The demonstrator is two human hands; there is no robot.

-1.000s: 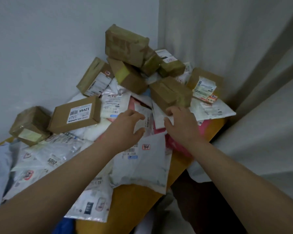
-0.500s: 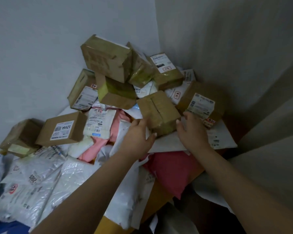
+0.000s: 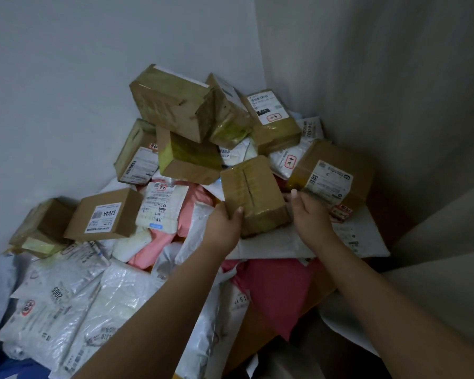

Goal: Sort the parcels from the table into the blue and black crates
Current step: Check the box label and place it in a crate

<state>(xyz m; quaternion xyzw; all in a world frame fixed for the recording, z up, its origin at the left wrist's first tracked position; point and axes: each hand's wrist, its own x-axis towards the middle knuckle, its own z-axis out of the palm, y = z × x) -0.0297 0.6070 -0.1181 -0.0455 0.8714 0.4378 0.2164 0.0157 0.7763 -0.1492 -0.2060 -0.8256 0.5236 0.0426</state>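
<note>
A small brown cardboard box, wrapped in clear tape, lies on top of the parcel heap in the corner. My left hand grips its near left edge, thumb on the top face. My right hand holds its right side with the thumb raised; the fingers are tucked between this box and a labelled brown box beside it. No crate can be made out in this view.
More cardboard boxes are stacked against the corner walls. A box marked 12V4A sits at the left. White poly mailers and pink mailers cover the orange table. A pale curtain hangs at the right.
Both hands have moved forward from the white mailers to the taped box and closed on its two sides. The view has moved closer to the corner.
</note>
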